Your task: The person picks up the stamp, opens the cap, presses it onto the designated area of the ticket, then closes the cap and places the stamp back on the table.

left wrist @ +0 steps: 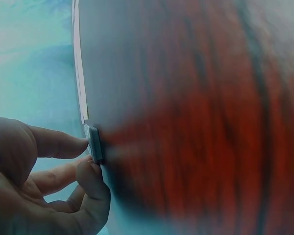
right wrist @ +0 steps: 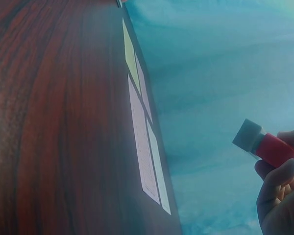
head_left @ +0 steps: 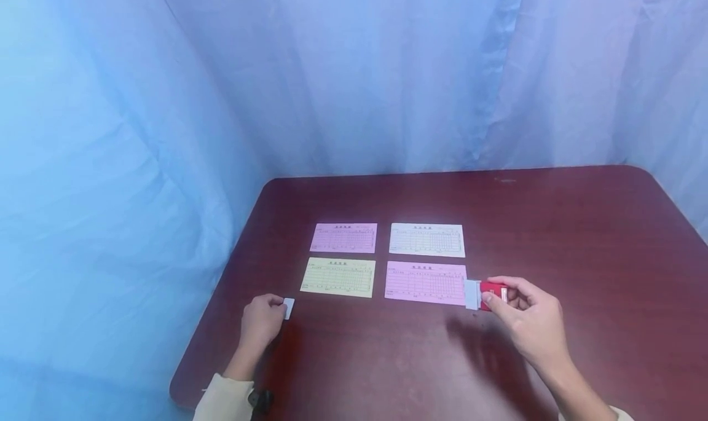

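Note:
In the head view my right hand (head_left: 535, 324) holds a red and light-grey stamp (head_left: 491, 287) between thumb and fingers, above the table. Its grey end points left, overlapping the right edge of the lower pink form (head_left: 424, 282). The right wrist view shows the stamp (right wrist: 276, 150) raised off the tabletop. At the left, my left hand (head_left: 262, 321) pinches a small, flat, whitish cap-like piece (head_left: 289, 309), low at the table surface. Closer up, the left wrist view shows this piece (left wrist: 94, 144) on edge between thumb and fingertips.
A yellow form (head_left: 337, 277) lies left of the lower pink one. Behind them are another pink form (head_left: 344, 238) and a white form (head_left: 427, 240). All lie flat on the dark red wooden table (head_left: 581, 236). Blue curtains (head_left: 387, 70) hang behind and left.

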The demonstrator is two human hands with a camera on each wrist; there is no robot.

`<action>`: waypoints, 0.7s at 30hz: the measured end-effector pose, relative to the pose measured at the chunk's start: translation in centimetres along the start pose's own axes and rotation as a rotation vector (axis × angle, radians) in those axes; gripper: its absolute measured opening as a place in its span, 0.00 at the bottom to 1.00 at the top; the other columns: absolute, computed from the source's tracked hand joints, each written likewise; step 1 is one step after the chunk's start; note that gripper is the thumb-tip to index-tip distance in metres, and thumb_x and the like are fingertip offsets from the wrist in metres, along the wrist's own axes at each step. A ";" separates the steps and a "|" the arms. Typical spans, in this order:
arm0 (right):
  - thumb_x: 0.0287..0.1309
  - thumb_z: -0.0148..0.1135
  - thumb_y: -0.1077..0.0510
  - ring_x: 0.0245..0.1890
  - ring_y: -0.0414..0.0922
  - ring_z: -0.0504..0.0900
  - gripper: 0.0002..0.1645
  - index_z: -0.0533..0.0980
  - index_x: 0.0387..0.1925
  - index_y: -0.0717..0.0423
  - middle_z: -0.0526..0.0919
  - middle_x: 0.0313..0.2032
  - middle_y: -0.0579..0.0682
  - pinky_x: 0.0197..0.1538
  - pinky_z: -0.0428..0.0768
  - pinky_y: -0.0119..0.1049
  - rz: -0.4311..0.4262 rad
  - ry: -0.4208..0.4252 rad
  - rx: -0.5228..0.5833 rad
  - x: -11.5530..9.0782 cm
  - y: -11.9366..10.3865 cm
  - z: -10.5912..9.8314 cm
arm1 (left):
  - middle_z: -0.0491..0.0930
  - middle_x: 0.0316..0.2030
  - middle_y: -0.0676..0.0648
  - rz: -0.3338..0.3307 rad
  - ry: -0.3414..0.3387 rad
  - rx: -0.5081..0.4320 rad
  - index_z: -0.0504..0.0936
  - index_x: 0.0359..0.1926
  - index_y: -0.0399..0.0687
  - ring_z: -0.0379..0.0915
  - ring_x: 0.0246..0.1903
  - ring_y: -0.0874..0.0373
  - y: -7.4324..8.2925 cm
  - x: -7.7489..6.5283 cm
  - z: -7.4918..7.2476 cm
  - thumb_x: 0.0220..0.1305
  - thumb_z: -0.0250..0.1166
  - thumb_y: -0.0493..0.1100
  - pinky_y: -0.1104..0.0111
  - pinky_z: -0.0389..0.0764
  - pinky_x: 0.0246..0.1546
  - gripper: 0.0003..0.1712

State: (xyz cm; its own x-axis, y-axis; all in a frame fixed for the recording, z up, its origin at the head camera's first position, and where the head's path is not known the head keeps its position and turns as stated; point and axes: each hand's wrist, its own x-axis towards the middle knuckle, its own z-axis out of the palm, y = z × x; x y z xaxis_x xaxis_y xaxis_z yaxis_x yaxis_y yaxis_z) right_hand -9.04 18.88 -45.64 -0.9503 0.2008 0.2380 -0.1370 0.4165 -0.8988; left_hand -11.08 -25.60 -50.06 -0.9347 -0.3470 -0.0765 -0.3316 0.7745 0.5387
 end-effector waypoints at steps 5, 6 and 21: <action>0.51 0.75 0.68 0.20 0.37 0.71 0.16 0.85 0.44 0.61 0.78 0.22 0.47 0.21 0.69 0.26 -0.025 0.005 -0.012 0.1 -0.2 -0.1 | 0.85 0.42 0.36 0.023 0.005 0.077 0.85 0.47 0.34 0.81 0.42 0.38 0.5 -0.3 -0.2 0.66 0.62 0.40 0.45 0.79 0.44 0.15; 0.51 0.75 0.68 0.20 0.37 0.72 0.15 0.85 0.43 0.61 0.78 0.22 0.47 0.21 0.69 0.26 -0.030 0.004 -0.013 0.2 -0.2 -0.2 | 0.85 0.43 0.36 0.025 0.006 0.101 0.85 0.49 0.34 0.80 0.43 0.38 0.8 -0.5 -0.2 0.66 0.62 0.42 0.44 0.79 0.44 0.16; 0.54 0.75 0.60 0.24 0.36 0.72 0.19 0.84 0.48 0.63 0.80 0.27 0.50 0.22 0.68 0.28 0.022 -0.126 -0.159 1.3 2.3 -0.7 | 0.79 0.45 0.39 0.332 -0.009 0.347 0.85 0.54 0.44 0.75 0.48 0.42 11.2 -1.8 4.5 0.66 0.67 0.53 0.49 0.83 0.38 0.22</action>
State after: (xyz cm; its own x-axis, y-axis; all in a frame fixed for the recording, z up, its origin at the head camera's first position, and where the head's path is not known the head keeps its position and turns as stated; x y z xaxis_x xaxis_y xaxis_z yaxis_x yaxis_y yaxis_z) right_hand -10.42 20.75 -47.17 -0.9813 0.1032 0.1626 -0.0799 0.5497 -0.8315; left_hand -13.64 -13.94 -47.64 -0.9979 -0.0477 0.0444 -0.0366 0.9740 0.2236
